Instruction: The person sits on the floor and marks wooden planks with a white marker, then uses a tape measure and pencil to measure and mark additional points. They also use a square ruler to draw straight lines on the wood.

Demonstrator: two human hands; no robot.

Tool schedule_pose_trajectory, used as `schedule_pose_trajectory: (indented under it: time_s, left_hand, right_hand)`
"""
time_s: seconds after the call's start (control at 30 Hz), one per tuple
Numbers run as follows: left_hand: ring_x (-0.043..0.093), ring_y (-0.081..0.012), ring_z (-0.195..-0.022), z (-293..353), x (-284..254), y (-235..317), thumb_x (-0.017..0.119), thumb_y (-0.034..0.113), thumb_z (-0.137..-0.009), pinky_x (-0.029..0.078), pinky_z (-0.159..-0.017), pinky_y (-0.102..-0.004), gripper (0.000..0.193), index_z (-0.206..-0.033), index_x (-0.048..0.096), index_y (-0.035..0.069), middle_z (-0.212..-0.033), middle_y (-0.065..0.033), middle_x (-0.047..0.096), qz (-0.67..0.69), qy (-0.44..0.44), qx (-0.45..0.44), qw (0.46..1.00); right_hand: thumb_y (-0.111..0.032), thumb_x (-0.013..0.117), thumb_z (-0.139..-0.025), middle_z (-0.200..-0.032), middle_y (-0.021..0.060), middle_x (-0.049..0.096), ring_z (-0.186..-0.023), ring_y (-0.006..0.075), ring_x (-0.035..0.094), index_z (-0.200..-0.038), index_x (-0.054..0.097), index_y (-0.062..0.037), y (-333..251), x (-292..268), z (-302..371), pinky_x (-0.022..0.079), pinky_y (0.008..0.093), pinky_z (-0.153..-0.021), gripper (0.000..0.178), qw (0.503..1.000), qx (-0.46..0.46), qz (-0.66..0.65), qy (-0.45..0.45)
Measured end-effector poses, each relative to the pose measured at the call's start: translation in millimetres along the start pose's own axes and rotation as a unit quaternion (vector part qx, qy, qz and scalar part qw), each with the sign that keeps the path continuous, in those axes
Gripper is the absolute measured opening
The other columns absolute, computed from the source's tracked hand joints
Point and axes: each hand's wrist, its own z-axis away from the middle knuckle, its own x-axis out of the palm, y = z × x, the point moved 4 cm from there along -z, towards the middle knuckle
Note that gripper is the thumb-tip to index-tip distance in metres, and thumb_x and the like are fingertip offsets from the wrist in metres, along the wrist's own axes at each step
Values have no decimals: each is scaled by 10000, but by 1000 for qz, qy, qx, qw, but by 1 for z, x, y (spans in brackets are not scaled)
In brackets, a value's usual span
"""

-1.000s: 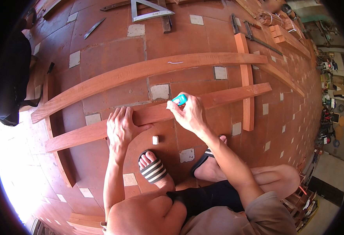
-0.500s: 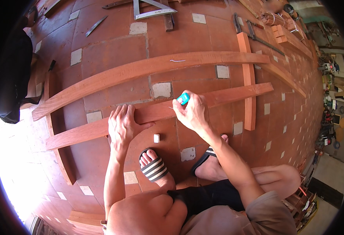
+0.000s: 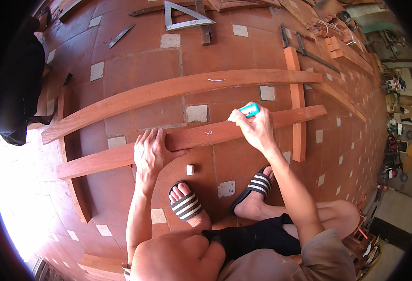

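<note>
A reddish wooden beam lies across two crosspieces in front of me and carries a small white looped mark. My left hand grips it left of the middle, with fingers over its top and the thumb stretched along its near side. My right hand is closed round a turquoise correction pen, whose white tip is at the beam's far edge, right of the mark. Beyond lies a second, curved beam with a white squiggle on it. A small white cap-like piece stands on the floor by my left foot.
Crosspieces support the beams at both ends. A metal set square, a thin blade-like strip and bar clamps lie on the tiled floor farther off. Stacked timber is at the far right. A dark-clothed person is at the left.
My right hand has moved right along the beam with the correction pen. The looped white mark now shows where it was. My left hand keeps its place on the beam.
</note>
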Motion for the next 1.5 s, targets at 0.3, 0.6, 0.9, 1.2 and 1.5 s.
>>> schedule_pose_trajectory:
  time_s: [0.3,0.6,0.9,1.2,1.5]
  left_hand:
    - [710,-297,-918,2,0,0,1008,558,-521,569,-866,-436,726,-943,698,55,-891,-83,703,-1,1,-3,1000]
    - [708,-300,-896,2,0,1,1011,563,-520,570,-854,-431,727,-945,697,63,-889,-84,702,2,9,-1,1000]
    - [703,-307,-893,2,0,-1,1015,542,-514,570,-862,-430,718,-937,694,60,-875,-87,696,-2,9,6,1000]
    - [746,-371,-912,-27,-13,-6,963,663,-567,588,-836,-480,773,-919,761,5,-876,-148,758,44,-101,-52,993]
    - [775,-370,-926,-48,-13,-18,940,694,-622,609,-836,-484,764,-935,819,7,-895,-180,787,62,-224,-136,963]
  right_hand:
    - [-324,770,-992,-830,78,819,-735,176,779,-919,750,-33,6,37,17,599,344,-697,301,994,45,-5,-101]
    - [-361,848,-909,-723,108,757,-630,311,713,-812,731,-73,10,44,13,550,417,-634,326,991,-19,103,-84]
    - [-281,830,-925,-691,83,752,-625,233,738,-792,694,-52,-13,-51,-35,573,376,-635,297,989,-33,123,-77]
    - [-227,786,-938,-727,169,692,-656,328,706,-893,689,-11,-64,-149,-61,536,411,-647,241,944,-76,292,-132]
    - [-144,788,-895,-794,175,742,-700,336,738,-940,749,-24,-63,-147,-56,567,405,-666,134,942,-117,269,-166]
